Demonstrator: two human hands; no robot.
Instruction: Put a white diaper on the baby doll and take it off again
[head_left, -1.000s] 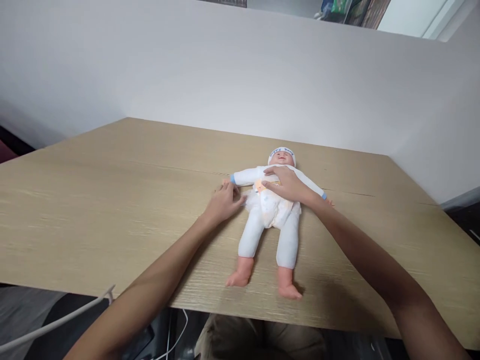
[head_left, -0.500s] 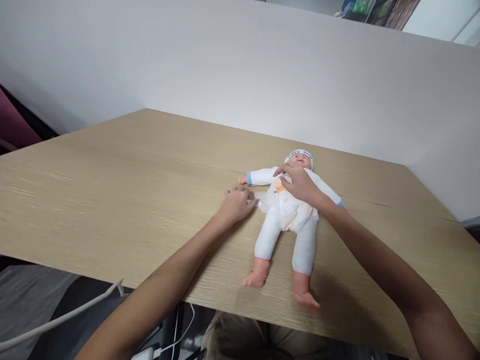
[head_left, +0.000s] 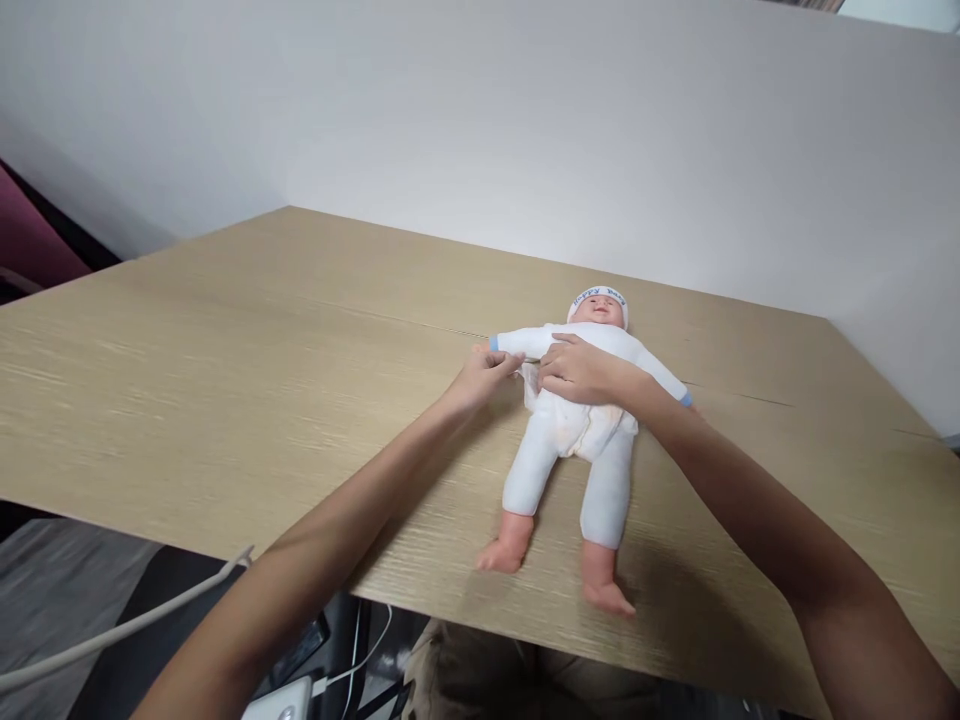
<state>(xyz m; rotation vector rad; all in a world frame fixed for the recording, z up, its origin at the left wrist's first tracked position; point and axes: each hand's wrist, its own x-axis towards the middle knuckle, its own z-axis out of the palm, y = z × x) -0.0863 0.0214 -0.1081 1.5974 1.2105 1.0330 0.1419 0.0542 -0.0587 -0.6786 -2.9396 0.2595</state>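
Note:
A baby doll (head_left: 606, 503) in a white suit with blue cuffs and a lettered white cap lies on its back, feet towards me. Around its hips is a white diaper (head_left: 592, 432) with faint orange print. At the doll's side, my left hand (head_left: 484, 378) pinches the thin side wing of the diaper, thumb and fingers together. My right hand (head_left: 576, 372) lies across the belly with bent fingers on the diaper's front waist edge, hiding most of it.
The doll rests on a wide wooden table (head_left: 247, 370) with a pale wall (head_left: 465, 130) behind it. Below the front edge are a white cable (head_left: 127, 628), a white box-like device (head_left: 281, 700) and my trousers (head_left: 480, 670).
My left hand has moved up and right and closed on the diaper's wing, pulling it upward. The right hand has come down and left onto the diaper front, covering its orange picture.

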